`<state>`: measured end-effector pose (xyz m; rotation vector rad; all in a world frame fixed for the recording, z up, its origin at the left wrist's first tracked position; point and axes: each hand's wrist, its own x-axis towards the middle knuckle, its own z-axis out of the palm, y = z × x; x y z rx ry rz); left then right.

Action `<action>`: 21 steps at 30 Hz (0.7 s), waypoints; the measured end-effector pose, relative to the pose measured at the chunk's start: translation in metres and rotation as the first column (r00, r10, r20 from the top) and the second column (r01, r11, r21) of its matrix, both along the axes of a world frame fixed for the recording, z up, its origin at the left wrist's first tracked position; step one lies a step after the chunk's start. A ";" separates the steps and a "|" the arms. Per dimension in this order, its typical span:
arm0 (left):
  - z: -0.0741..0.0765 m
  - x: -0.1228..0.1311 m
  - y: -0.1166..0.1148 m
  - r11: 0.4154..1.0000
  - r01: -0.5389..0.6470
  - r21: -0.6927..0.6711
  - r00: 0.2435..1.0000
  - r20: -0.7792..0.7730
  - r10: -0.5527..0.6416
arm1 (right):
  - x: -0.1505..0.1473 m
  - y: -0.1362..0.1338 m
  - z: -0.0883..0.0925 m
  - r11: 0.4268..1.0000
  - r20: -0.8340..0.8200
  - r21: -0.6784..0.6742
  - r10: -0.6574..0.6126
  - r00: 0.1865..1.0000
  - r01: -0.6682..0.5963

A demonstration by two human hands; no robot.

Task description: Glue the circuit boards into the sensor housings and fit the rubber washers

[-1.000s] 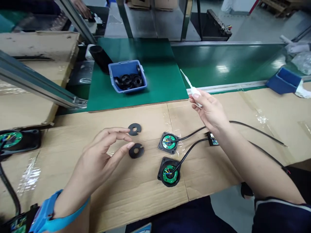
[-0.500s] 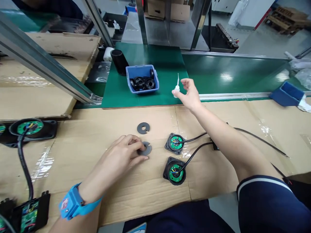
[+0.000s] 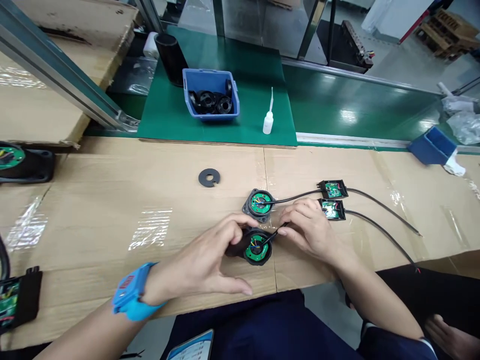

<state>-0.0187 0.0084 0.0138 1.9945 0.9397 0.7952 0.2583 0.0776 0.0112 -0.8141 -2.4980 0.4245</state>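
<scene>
My left hand reaches around the left side of the nearer round black housing, its thumb spread away from the curled fingers. Under those fingers is a dark shape I cannot make out clearly. With thumb and fingertips, my right hand pinches the black cable that rises from this housing's green circuit board. Just behind lies a second housing with a similar board and cable. A grey slotted ring rests flat on the cardboard. The other grey ring cannot be made out.
Two small black boxes with circuit boards sit along the cables. At the back are a blue bin of black parts, a white dropper bottle and a black cylinder. A metal post slants at left.
My right hand has let go of the white bottle, which stands on the green mat, and come down to the cable. My left hand has moved right from the ring to the nearer housing.
</scene>
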 end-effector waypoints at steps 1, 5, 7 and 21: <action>-0.006 0.009 -0.004 1.000 -0.001 -0.013 1.000 0.019 0.002 | -0.001 0.000 -0.001 1.000 -0.014 0.001 0.000 1.000 0.000; -0.026 0.037 -0.022 0.970 -0.241 -0.037 0.970 0.032 0.242 | 0.000 -0.006 0.001 0.999 -0.091 0.009 0.038 0.995 -0.037; -0.029 0.047 -0.029 0.929 -0.371 -0.006 0.928 0.018 0.371 | 0.002 -0.010 0.001 0.998 -0.145 0.019 0.060 0.988 -0.057; 0.011 0.019 -0.049 0.903 -0.410 0.130 0.881 -0.199 0.429 | 0.012 -0.015 0.001 0.996 -0.140 0.020 0.087 0.986 -0.085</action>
